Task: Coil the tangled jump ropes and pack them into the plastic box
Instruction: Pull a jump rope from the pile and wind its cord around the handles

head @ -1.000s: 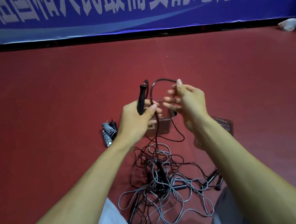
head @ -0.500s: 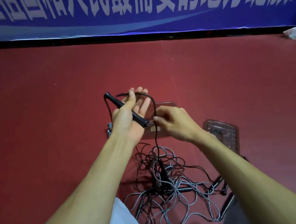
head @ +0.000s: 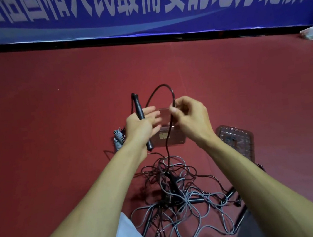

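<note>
My left hand holds a black jump rope handle nearly upright, thumb against it, its fingers stretched out and blurred. My right hand pinches the same rope's black cord between thumb and fingers. The cord arches above both hands, then drops to the tangled pile of grey and black ropes on the floor between my knees. The clear plastic box stands on the floor just beyond my hands, partly hidden by them.
The box's clear lid lies to the right of the box. A coiled grey rope bundle sits left of the box. Red floor stretches ahead to a blue banner wall. A white crumpled scrap lies far right.
My right hand rose from near the box, lifting the black cord into a loop above my left hand. The handle in my left hand turned more upright.
</note>
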`<state>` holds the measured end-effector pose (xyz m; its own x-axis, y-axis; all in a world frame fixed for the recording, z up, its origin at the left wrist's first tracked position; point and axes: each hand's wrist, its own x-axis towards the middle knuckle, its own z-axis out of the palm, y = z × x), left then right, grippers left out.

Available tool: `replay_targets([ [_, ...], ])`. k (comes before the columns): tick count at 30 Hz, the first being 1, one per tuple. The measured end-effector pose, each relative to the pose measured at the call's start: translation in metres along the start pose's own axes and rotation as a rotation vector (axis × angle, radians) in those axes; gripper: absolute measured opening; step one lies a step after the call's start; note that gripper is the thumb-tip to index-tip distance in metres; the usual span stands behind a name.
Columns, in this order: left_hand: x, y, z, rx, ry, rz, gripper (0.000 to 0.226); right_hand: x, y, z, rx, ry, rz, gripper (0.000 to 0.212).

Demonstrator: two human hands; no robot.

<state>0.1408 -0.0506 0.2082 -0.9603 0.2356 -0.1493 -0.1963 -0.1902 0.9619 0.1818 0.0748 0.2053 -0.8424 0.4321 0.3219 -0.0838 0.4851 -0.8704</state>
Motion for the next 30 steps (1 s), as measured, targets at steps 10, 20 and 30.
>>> replay_targets([
  [10, -0.018, -0.005, 0.015, 0.439, -0.312, 0.012, 0.023, 0.013, -0.018, -0.032, 0.858, 0.292, 0.212, 0.008],
  [20, -0.023, -0.007, 0.028, 0.362, -0.416, 0.043, 0.014, 0.021, 0.002, -0.044, 0.877, 0.486, 0.31, 0.011],
  [30, -0.013, 0.003, 0.028, -0.068, -0.081, 0.088, 0.011, 0.009, 0.001, -0.036, 0.512, 0.022, 0.408, 0.024],
])
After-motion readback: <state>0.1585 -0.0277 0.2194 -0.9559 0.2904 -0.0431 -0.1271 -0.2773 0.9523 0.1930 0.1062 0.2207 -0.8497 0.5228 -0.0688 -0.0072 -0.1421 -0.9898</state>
